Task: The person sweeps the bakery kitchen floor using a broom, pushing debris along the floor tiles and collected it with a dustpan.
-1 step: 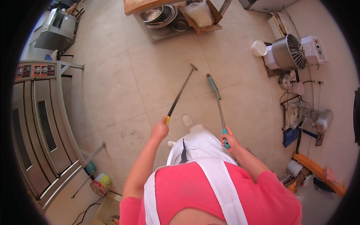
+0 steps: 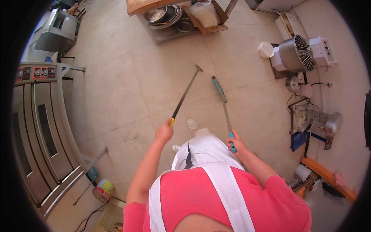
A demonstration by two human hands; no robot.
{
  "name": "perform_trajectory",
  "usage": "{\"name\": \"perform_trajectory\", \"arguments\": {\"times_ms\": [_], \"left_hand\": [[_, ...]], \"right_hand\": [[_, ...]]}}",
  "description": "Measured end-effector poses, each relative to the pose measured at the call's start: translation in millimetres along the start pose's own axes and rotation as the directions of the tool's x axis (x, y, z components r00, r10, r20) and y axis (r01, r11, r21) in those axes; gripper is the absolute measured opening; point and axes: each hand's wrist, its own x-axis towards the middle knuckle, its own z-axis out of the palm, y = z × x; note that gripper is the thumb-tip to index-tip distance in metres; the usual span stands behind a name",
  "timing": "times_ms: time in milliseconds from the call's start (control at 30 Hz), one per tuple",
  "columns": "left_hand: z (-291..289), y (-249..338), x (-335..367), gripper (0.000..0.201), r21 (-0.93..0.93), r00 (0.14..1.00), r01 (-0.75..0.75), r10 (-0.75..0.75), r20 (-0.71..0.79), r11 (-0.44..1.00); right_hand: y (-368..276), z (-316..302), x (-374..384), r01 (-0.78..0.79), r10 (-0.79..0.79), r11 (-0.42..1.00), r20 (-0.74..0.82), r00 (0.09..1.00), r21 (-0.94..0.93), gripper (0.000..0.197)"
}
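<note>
Long-handled tools fill both our hands as we stand on the tiled floor [image 2: 116,96]. Our left hand [image 2: 164,131] is closed around the yellow grip of a dark scraper [image 2: 186,92], its flat head resting on the floor ahead of us. Our right hand [image 2: 236,142] is wrapped tight on the blue grip of a green-headed squeegee [image 2: 221,94], whose head lies just beside the scraper's. We judge the floor work barely begun: faint marks show near the deck oven [image 2: 38,131], and no pile is gathered.
</note>
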Motion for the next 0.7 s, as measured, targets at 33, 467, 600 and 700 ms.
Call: {"name": "perform_trajectory", "arguments": {"times_ms": [33,467,600,700], "left_hand": [[3,-4,1,0.042,0.012,0.997,0.044,-0.044,0.067,0.999],[8,-20,-16,0.044,-0.058,0.994,0.085,-0.080,0.071,0.995],[19,-43,-45,0.043,-0.123,0.991,0.120,-0.112,0.076,0.985],[42,-61,-86,0.043,-0.142,0.989,0.148,-0.145,0.037,0.979]], "right_hand": [[-2,0,-1,0.004,-0.004,1.000,-0.013,1.000,-0.008,0.077],[-87,13,55,0.237,-0.275,0.885,-0.040,0.961,-0.401,0.073],[-134,30,97,0.262,-0.289,0.845,0.015,0.957,-0.465,0.074],[-169,45,132,0.241,-0.238,0.809,0.076,0.968,-0.536,0.075]]}}
